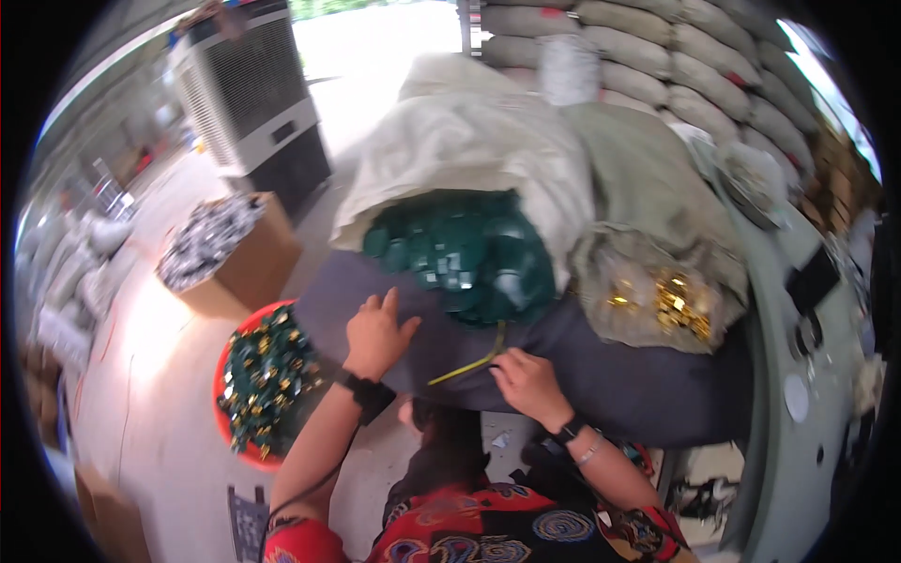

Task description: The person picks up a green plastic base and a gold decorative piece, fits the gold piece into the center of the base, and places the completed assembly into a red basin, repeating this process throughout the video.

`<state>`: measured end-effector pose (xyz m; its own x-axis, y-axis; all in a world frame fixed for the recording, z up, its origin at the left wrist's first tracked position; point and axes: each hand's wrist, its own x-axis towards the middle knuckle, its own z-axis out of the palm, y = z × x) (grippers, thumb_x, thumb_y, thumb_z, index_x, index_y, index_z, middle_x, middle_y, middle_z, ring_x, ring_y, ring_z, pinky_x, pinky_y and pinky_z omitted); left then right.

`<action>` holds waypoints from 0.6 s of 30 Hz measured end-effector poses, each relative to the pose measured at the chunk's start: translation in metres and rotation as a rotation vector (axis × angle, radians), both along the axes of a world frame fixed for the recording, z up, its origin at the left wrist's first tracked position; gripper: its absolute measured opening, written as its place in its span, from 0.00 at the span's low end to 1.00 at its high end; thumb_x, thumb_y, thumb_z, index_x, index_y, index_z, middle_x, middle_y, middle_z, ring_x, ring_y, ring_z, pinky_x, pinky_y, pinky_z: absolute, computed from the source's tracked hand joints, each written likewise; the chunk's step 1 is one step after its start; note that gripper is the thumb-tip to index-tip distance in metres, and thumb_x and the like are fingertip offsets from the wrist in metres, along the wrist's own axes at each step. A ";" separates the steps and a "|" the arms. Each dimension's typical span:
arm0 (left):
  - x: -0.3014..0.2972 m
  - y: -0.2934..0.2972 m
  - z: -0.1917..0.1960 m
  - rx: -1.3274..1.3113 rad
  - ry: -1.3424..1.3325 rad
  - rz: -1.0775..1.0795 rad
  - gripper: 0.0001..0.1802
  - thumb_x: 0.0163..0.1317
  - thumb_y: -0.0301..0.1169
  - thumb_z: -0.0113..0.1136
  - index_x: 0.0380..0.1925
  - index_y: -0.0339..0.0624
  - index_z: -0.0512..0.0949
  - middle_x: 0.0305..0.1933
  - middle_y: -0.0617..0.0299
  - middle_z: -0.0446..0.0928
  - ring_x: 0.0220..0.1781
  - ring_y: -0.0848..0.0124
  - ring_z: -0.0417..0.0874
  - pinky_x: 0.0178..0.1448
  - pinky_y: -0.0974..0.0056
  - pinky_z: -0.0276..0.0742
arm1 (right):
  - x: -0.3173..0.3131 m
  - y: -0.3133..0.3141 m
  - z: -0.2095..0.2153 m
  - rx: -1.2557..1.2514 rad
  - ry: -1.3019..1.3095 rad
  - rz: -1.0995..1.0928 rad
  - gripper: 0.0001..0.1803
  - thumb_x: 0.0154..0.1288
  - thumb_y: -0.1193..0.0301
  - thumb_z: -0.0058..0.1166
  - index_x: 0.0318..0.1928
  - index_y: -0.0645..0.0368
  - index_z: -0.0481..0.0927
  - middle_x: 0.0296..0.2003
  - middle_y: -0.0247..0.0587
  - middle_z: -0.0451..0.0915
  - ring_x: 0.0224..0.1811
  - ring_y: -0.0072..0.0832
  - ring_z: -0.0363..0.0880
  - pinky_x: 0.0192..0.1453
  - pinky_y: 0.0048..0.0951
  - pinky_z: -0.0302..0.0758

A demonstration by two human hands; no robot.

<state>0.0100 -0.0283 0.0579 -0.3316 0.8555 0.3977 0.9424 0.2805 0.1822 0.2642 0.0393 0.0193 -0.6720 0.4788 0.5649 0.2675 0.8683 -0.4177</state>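
Observation:
My left hand (377, 334) is just above the dark grey cloth (347, 291), fingers apart and nothing in them. My right hand (527, 383) is closed, its fingertips pinched at a thin yellow-green strip (460, 372) that bends across the cloth's front part. Beyond both hands a white woven sack (460, 141) lies with its mouth towards me. Shiny dark green disc-like pieces (450, 249) spill from it onto the cloth. Right of it, an olive sack (624, 159) opens on gold pieces (682, 305) and some clear ones.
An orange-rimmed tub (222, 413) with mixed green and gold pieces stands at the lower left. Behind it is a cardboard box (249, 272) of silvery pieces, then a tall air cooler (253, 94). A grey-green table edge (774, 375) runs along the right; stacked sacks (638, 56) stand behind.

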 end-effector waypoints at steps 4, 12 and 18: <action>0.047 0.022 -0.014 0.184 0.108 -0.370 0.34 0.51 0.42 0.66 0.60 0.55 0.69 0.61 0.46 0.67 0.60 0.48 0.69 0.49 0.49 0.73 | -0.001 0.001 -0.002 0.012 0.017 0.010 0.07 0.56 0.73 0.58 0.33 0.60 0.74 0.26 0.42 0.72 0.28 0.42 0.76 0.30 0.39 0.73; 0.050 0.035 -0.049 0.103 -0.098 -0.233 0.29 0.51 0.32 0.63 0.57 0.53 0.72 0.65 0.46 0.63 0.65 0.49 0.64 0.61 0.49 0.63 | 0.090 0.021 0.015 -0.024 0.164 -0.342 0.08 0.55 0.74 0.57 0.37 0.60 0.76 0.33 0.45 0.75 0.34 0.46 0.77 0.36 0.41 0.74; 0.051 0.036 -0.057 0.155 -0.071 -0.205 0.29 0.50 0.30 0.62 0.56 0.52 0.73 0.64 0.45 0.65 0.63 0.51 0.67 0.61 0.50 0.63 | 0.196 0.096 0.028 0.128 -0.055 -1.041 0.12 0.54 0.76 0.56 0.40 0.60 0.75 0.37 0.52 0.73 0.39 0.51 0.75 0.39 0.45 0.74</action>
